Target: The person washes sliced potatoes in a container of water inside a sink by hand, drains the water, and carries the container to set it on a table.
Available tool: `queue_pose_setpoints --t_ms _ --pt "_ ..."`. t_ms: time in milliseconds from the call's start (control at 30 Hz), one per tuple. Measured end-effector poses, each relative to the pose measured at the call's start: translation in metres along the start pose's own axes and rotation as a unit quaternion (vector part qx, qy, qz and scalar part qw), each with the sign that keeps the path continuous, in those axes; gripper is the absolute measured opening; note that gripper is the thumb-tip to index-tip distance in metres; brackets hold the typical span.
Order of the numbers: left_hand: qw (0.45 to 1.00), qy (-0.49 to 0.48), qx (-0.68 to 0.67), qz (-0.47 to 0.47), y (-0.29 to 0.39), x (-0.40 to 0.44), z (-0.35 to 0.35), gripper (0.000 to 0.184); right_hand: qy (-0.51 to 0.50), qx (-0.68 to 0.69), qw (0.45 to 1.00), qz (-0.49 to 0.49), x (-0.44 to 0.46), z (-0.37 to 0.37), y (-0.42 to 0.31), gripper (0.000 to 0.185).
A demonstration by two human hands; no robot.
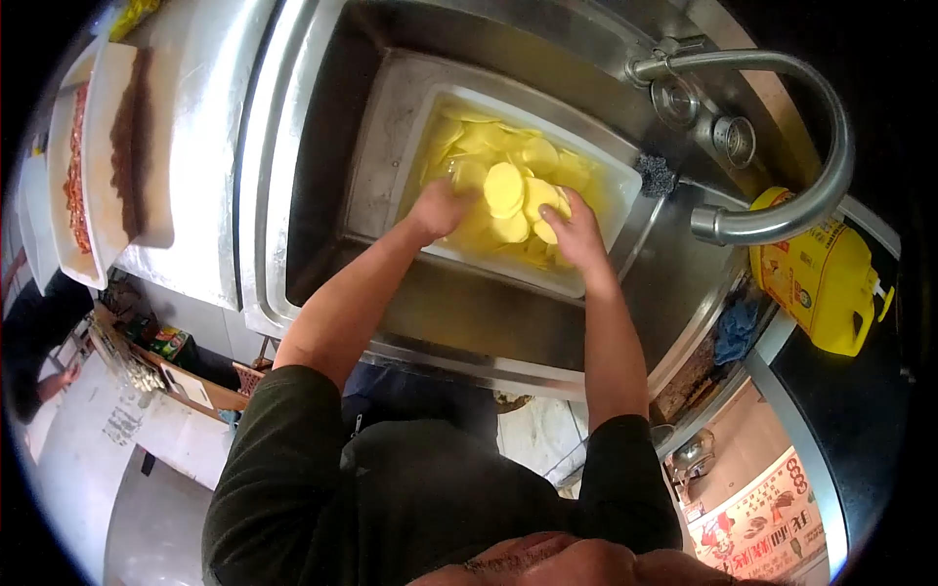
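A white rectangular tub [608, 210] stands in the metal sink, with many thin yellow slices that look like potato in cloudy yellowish water. My right hand [578, 237] grips several potato slices [538, 202] at the tub's right side, its thumb lying over them. My left hand [442, 209] is at the tub's left side, close to a blurred slice [470, 176]. Its fingers are smeared and partly hidden, so their grip does not show. Between the hands, a few overlapping slices [504, 190] rise above the rest.
A curved metal faucet [838, 127] arches over the sink's right side. Beside it lies a yellow jug [816, 283]. A dark scrubber [657, 176] sits by the tub's corner. Left of the metal sink [269, 195] is a white tray [98, 225] of reddish food. Another person's hand [61, 381] shows far left.
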State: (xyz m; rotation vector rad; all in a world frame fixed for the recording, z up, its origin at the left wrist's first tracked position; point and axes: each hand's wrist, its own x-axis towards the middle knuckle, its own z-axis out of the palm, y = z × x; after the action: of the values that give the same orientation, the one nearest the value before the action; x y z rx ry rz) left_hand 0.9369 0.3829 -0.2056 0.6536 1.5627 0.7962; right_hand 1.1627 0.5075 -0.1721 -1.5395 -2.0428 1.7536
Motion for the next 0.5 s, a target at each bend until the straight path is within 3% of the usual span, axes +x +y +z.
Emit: queue_pose_setpoints --t_ms 67,167,267,367,433,467,500 --pt "0.999 0.039 0.024 -0.001 -0.003 0.007 -0.002 0.036 0.029 -0.073 0.997 0.023 -0.005 -0.006 -0.001 0.047" --pt "0.977 0.053 0.193 -0.069 0.028 0.004 -0.010 0.044 0.144 -0.128 0.981 -0.015 -0.022 0.005 -0.002 0.053" --pt "0.926 0.159 0.327 0.102 0.022 0.012 -0.005 0.052 0.094 -0.326 0.940 -0.019 -0.021 0.032 0.006 0.059" --pt "0.834 0.134 0.509 0.168 0.025 0.044 0.006 0.060 0.041 -0.331 0.937 -0.108 -0.012 0.079 -0.007 0.058" --pt "0.804 0.121 0.554 0.178 0.023 0.064 0.016 0.057 0.001 -0.378 0.920 -0.105 0.002 0.098 0.000 0.054" --pt "0.789 0.113 0.576 0.183 0.020 0.070 0.021 0.055 -0.019 -0.402 0.910 -0.101 0.008 0.106 0.007 0.053" --pt "0.756 0.099 0.625 0.167 0.018 0.071 0.026 0.050 0.014 -0.462 0.872 -0.160 0.011 0.112 0.014 0.048"
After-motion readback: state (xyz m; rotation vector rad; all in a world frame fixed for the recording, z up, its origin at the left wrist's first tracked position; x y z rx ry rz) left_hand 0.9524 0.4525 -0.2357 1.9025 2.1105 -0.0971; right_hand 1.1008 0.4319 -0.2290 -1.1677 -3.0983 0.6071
